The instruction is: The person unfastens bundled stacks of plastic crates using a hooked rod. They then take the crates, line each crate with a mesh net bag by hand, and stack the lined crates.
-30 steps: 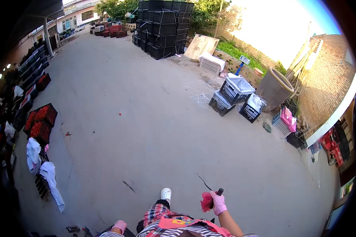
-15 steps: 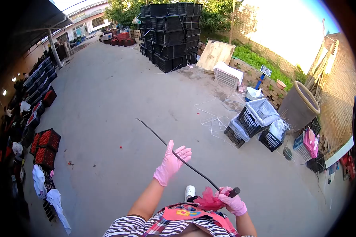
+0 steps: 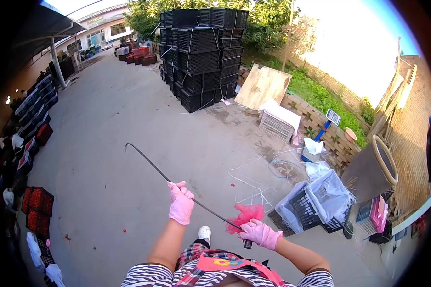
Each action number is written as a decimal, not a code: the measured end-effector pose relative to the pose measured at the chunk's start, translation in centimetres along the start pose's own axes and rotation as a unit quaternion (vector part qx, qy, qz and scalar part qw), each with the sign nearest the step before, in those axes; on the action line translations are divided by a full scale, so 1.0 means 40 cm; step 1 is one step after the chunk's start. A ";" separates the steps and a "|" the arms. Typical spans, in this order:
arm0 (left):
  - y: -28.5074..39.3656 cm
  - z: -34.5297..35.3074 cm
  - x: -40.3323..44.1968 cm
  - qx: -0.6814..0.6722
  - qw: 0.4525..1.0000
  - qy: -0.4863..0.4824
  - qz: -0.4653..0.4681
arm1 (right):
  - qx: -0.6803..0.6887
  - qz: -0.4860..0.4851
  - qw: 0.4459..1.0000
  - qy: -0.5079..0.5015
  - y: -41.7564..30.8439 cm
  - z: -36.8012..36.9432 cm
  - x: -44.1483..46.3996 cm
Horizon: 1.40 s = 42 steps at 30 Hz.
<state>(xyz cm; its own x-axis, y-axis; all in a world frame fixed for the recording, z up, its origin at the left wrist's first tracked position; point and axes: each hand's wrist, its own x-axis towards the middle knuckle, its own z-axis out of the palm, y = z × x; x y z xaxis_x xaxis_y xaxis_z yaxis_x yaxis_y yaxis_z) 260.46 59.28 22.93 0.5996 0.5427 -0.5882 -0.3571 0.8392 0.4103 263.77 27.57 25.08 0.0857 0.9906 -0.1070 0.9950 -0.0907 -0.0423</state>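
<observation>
A long dark metal hook [image 3: 151,164] reaches out across the front of me, its curved tip pointing away over the ground. My left hand [image 3: 181,204], in a pink glove, is closed around the middle of the shaft. My right hand [image 3: 262,234], also in a pink glove, grips the hook close to its dark handle end [image 3: 247,244]. Crumpled pink netting [image 3: 248,214] bunches beside the right fingers and partly hides the shaft; whether that hand also holds the netting I cannot tell.
Stacked black crates [image 3: 198,62] stand ahead. To the right are lined baskets [image 3: 328,191], a scale [image 3: 326,122] and a large barrel [image 3: 371,165]. Crates of red produce [image 3: 38,201] line the left. White strapping [image 3: 246,184] lies loose on the concrete.
My left hand has closed around the shaft from an open palm. The hook's tip has swung left, and my right hand has moved up and slightly left. The view has shifted.
</observation>
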 end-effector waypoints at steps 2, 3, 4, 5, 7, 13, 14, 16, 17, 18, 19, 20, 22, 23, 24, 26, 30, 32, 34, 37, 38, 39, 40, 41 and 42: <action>-0.009 0.201 0.146 0.009 0.999 -0.036 0.030 | -0.041 0.016 0.998 0.048 0.175 -0.036 0.092; -0.030 0.287 0.216 0.004 0.999 -0.035 0.025 | -0.065 0.027 0.993 0.093 0.255 -0.044 0.127; -0.042 0.380 0.275 0.036 0.996 -0.074 0.043 | 0.000 0.058 0.997 0.055 0.338 -0.060 0.167; -0.051 0.470 0.330 0.069 0.989 -0.115 0.065 | 0.003 0.055 0.997 0.056 0.414 -0.081 0.206; -0.077 0.637 0.426 0.112 0.978 -0.166 0.063 | 0.263 0.173 0.938 0.148 0.558 -0.125 0.285; -0.242 1.028 0.758 0.252 0.921 -0.262 0.140 | 0.401 0.271 0.795 0.365 1.053 -0.127 0.587; -0.249 1.089 0.804 0.294 0.906 -0.287 0.102 | 0.458 0.251 0.775 0.356 1.153 -0.120 0.649; -0.251 1.220 0.923 0.307 0.896 -0.305 0.096 | 0.634 0.196 0.655 0.362 1.366 -0.115 0.811; -0.245 1.291 0.985 0.323 0.885 -0.325 0.079 | 0.633 0.185 0.658 0.363 1.471 -0.132 0.871; -0.241 1.357 1.060 0.316 0.889 -0.325 0.064 | 0.704 0.208 0.607 0.305 1.559 -0.146 0.918; -0.224 1.417 1.128 0.315 0.892 -0.319 0.064 | 0.767 0.231 0.548 0.241 1.637 -0.163 0.963; -0.186 1.489 1.194 0.324 0.869 -0.367 0.074 | 0.754 0.248 0.534 0.289 1.695 -0.215 1.030; -0.134 1.618 1.323 0.328 0.848 -0.408 0.084 | 0.727 0.251 0.559 0.310 1.836 -0.258 1.135; -0.119 1.682 1.397 0.330 0.860 -0.367 0.130 | 0.698 0.255 0.579 0.335 1.912 -0.271 1.183; -0.110 1.729 1.474 0.330 0.868 -0.327 0.175 | 0.698 0.256 0.582 0.330 1.993 -0.285 1.228; -0.019 1.757 1.711 0.400 0.835 -0.335 0.173 | 0.644 0.252 0.578 0.433 2.190 -0.315 1.341; 0.244 1.922 2.124 0.454 0.819 -0.207 0.282 | 0.597 0.238 0.559 0.524 2.588 -0.381 1.479; 0.369 2.093 2.318 0.447 0.796 -0.175 0.369 | 0.561 0.247 0.557 0.561 2.773 -0.424 1.548; 0.476 2.289 2.403 0.421 0.825 -0.130 0.355 | 0.544 0.266 0.546 0.579 2.912 -0.465 1.594; 0.631 2.554 2.630 0.474 0.678 -0.056 0.559 | 0.521 0.263 0.508 0.633 3.139 -0.581 1.668; 0.676 2.638 2.669 0.480 0.659 -0.016 0.579 | 0.521 0.259 0.507 0.636 3.205 -0.622 1.690; 0.703 2.707 2.694 0.459 0.667 0.016 0.586 | 0.517 0.255 0.506 0.642 3.271 -0.667 1.711; 0.728 2.761 2.752 0.438 0.665 0.034 0.604 | 0.511 0.241 0.514 0.645 3.358 -0.697 1.734; 0.753 2.812 2.780 0.442 0.678 0.058 0.585 | 0.504 0.224 0.524 0.649 3.445 -0.737 1.758; 0.766 2.853 2.786 0.475 0.665 0.109 0.566 | 0.500 0.218 0.534 0.646 3.529 -0.783 1.787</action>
<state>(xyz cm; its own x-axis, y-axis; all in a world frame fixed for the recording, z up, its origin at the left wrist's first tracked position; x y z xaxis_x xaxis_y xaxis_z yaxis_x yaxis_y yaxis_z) 398.05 141.38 49.48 0.1772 0.8862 0.4281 0.1838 -0.4572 0.8702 411.94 88.81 42.60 0.9051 0.0389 0.4234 0.3955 0.2887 -0.8719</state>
